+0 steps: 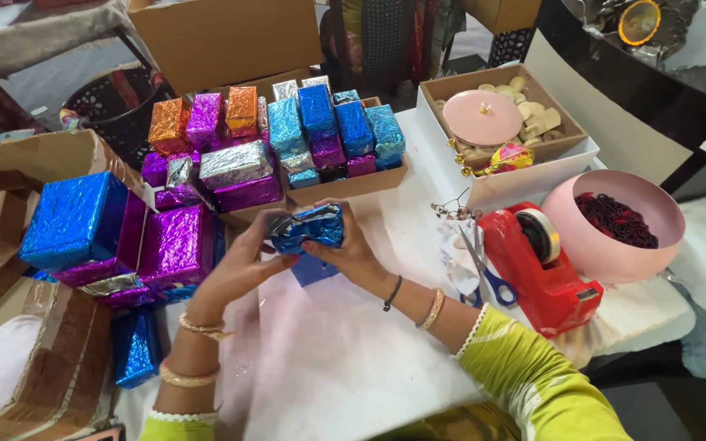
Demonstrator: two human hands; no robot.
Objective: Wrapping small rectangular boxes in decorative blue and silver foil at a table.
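Both of my hands hold a small box wrapped in shiny blue foil [307,227] above the white table [353,359]. My left hand [243,261] grips its left end, where the foil folds into silver flaps. My right hand [345,253] cups the box from below and the right side. Under my hands a blue piece [314,269] lies flat on the table. A red tape dispenser [537,273] and blue-handled scissors [488,282] lie just right of my right forearm.
Cardboard trays [345,186] behind my hands hold several foil-wrapped boxes in blue, purple, orange and silver. More wrapped boxes [124,237] are stacked at left. At right are a pink bowl [614,224] of dark red bits and a white box [508,122] with a pink lid.
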